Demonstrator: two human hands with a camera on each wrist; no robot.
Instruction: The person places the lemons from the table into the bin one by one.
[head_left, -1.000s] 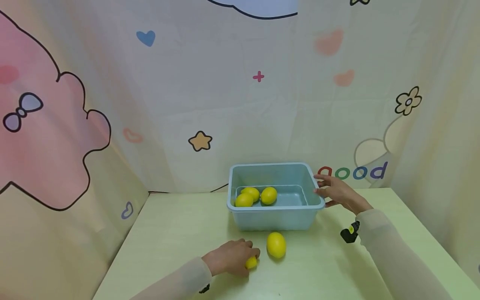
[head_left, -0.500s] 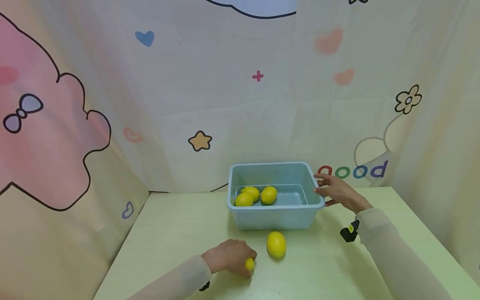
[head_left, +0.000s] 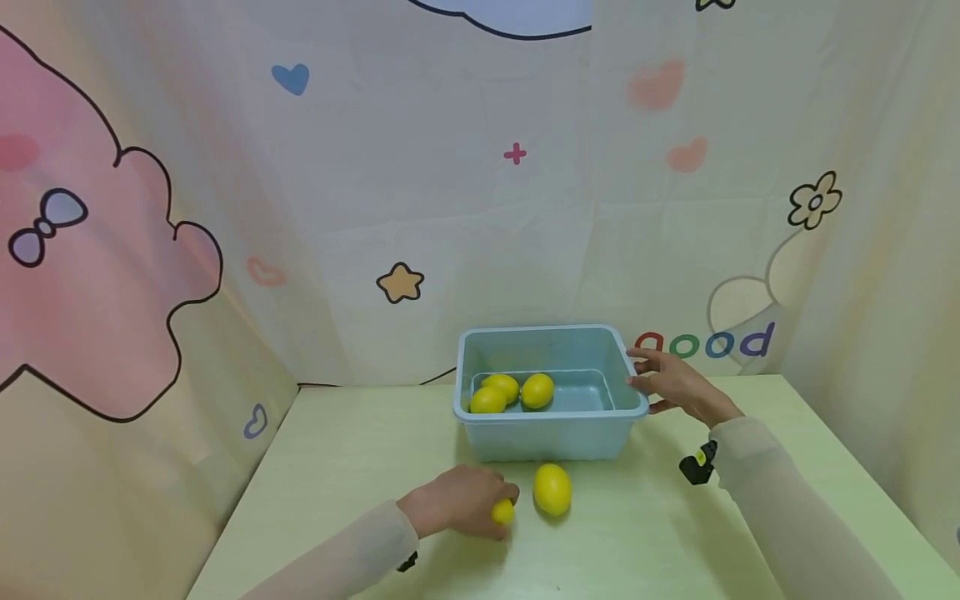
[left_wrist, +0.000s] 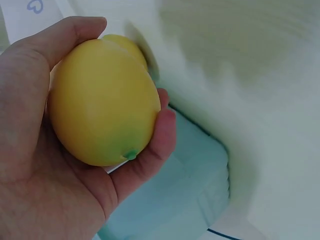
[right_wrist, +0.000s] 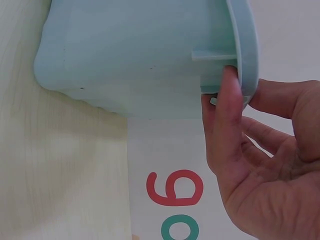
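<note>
My left hand (head_left: 461, 500) grips a yellow lemon (left_wrist: 102, 100) with a green tip; thumb and fingers wrap its sides in the left wrist view. Just to the right, a second lemon (head_left: 552, 490) lies on the table before a light-blue plastic bin (head_left: 547, 437). Three lemons (head_left: 537, 391) rest inside the bin, towards its left. At the bin's right end, my right hand (head_left: 678, 387) holds the rim. The right wrist view shows fingers (right_wrist: 229, 110) under the rim (right_wrist: 248, 55), with the thumb on its other side.
The pale wooden table (head_left: 345, 467) extends to both sides of the bin. A printed cloth curtain (head_left: 360, 208) hangs behind it, close to the bin's back, and more curtain (head_left: 885, 333) hangs at the right.
My left hand has tightened its grip on the lemon and moved slightly forward with it, towards the bin. My right hand keeps its place on the rim.
</note>
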